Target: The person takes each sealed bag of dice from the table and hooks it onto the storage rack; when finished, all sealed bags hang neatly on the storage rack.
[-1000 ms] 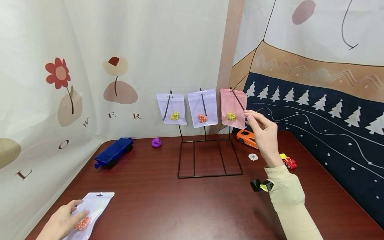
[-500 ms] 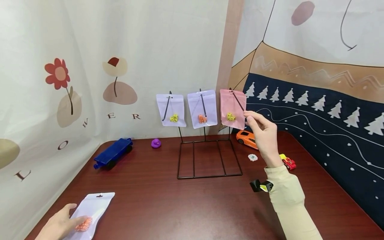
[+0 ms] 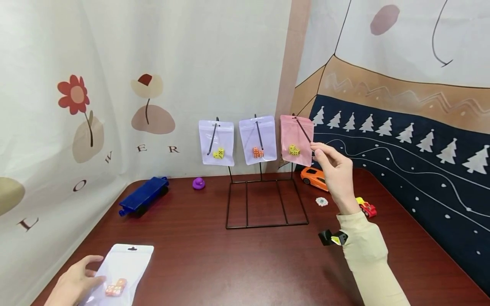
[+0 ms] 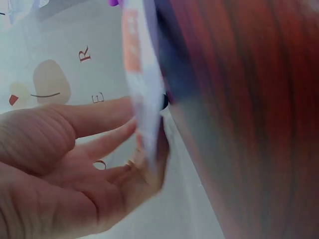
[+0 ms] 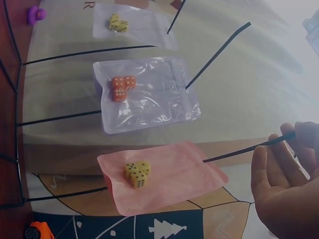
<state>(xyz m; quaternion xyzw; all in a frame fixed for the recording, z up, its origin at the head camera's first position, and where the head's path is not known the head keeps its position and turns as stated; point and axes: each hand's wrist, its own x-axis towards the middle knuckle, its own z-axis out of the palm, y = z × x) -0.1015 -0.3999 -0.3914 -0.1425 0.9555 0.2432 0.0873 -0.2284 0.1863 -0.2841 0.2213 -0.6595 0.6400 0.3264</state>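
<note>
At the lower left, my left hand (image 3: 78, 280) pinches a pale lilac zip bag (image 3: 132, 261) by its edge. Orange dice (image 3: 116, 288) show through that bag. The left wrist view has the bag (image 4: 145, 89) edge-on and blurred between thumb and fingers. My right hand (image 3: 337, 176) pinches the tip of the rightmost hook (image 5: 232, 155) of a black wire rack (image 3: 268, 225). On this hook hangs a pink bag (image 3: 291, 131) with yellow dice (image 5: 137, 174). The middle hook bears a lilac bag (image 3: 264, 131) with orange dice, the left one a lilac bag (image 3: 206, 138) with yellow dice.
A blue toy trailer (image 3: 144, 195) and a purple duck (image 3: 198, 183) stand at the back left of the brown table (image 3: 191, 255). Near my right arm are an orange toy car (image 3: 314, 177), a white chip (image 3: 321, 202) and a red-yellow toy car (image 3: 368, 209).
My left hand has picked the lilac bag up a little and shifted it right; its dice have moved within. The left hanging bag has swung slightly. My right hand stays on the hook.
</note>
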